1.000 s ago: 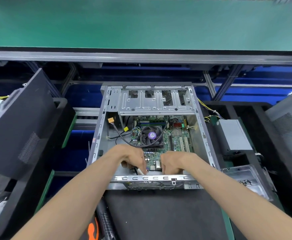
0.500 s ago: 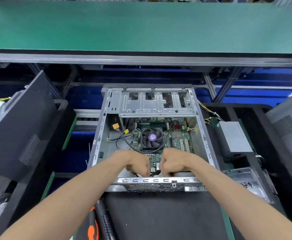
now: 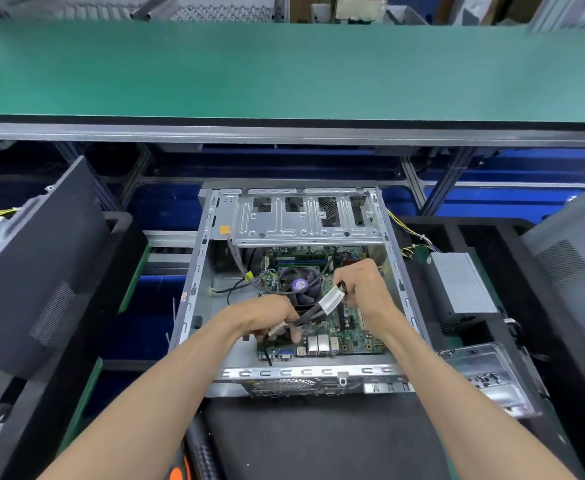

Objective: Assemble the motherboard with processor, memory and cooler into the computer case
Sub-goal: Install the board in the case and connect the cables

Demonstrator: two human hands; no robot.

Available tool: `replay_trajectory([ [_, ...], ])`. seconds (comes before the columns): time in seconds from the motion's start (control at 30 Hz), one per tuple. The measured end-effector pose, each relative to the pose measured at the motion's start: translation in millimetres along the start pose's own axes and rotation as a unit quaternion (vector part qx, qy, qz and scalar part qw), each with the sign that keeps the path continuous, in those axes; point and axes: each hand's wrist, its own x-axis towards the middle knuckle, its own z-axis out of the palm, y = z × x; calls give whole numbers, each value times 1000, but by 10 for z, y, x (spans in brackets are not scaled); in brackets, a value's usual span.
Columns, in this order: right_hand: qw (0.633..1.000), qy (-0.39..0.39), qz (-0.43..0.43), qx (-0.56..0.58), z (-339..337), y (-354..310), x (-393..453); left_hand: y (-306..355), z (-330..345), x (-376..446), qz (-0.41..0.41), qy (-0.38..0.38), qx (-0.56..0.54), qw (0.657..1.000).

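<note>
Both hands pinch one cable (image 3: pixel 320 308) at frame centre: left hand (image 3: pixel 273 318) low, right hand (image 3: pixel 362 284) at its plug. Motherboard (image 3: pixel 339 327) already sits in the case (image 3: pixel 194 282). Guide the plug squarely, clear of the fan (image 3: pixel 301 284).

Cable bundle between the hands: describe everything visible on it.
The cable bundle is a few thin dark wires, wrapped near its upper end by a white label or sleeve. It runs slantwise, taut, above the motherboard beside the cooler fan. The right hand pinches the upper end, where something reddish shows; the left hand grips the lower end. Its connector is hidden.
</note>
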Motion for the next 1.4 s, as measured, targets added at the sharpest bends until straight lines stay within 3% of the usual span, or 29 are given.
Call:
replay_trajectory([
  [0.1,998,51,-17,36,-21,39,5,-27,-34,-6,-8,-13,24,1000],
  [0.2,991,98,-90,-5,-11,44,-15,-30,-43,-11,-16,-42,53,998],
  [0.27,976,122,-130,-124,-27,64,-8,-43,-45,-15,-25,-58,7,998],
  [0.33,936,124,-125,-304,-17,78,-12,-73,-76,5,-12,-53,-73,996],
  [0.4,920,118,-102,-360,11,92,-13,-104,-114,16,12,-44,-138,989],
  [0.43,940,118,-96,-306,17,99,-4,-118,-127,17,15,-34,-148,988],
  [0.5,986,125,-68,-92,-4,50,-3,-130,-123,15,5,-2,-133,991],
  [0.57,987,130,-15,92,-48,9,-3,-126,-117,20,-6,32,-116,993],
  [0.63,970,124,5,208,-84,-8,-33,-102,-117,19,-8,64,-125,990],
  [0.7,929,101,9,357,-106,-42,-74,-75,-122,20,10,91,-163,982],
  [0.83,757,10,-36,653,-204,-83,-130,-58,-141,30,66,142,-201,967],
  [0.9,738,-28,-49,672,-197,-95,-126,-75,-162,68,58,193,-173,964],
  [1.0,793,-68,-13,605,-101,-75,-56,-112,-157,150,39,267,-143,952],
  [1.1,875,-71,36,477,-61,-24,25,-168,-141,180,20,353,-121,928],
  [1.17,937,-41,60,340,-34,18,60,-198,-144,179,5,378,-94,921],
  [1.23,986,15,104,128,23,60,84,-224,-153,196,0,382,-89,920],
  [1.27,992,43,119,-8,47,87,100,-236,-160,218,1,384,-85,919],
  [1.33,959,69,104,-253,89,129,131,-251,-170,259,4,389,-75,918],
  [1.4,918,50,91,-383,137,100,150,-245,-187,285,3,400,-89,912],
])
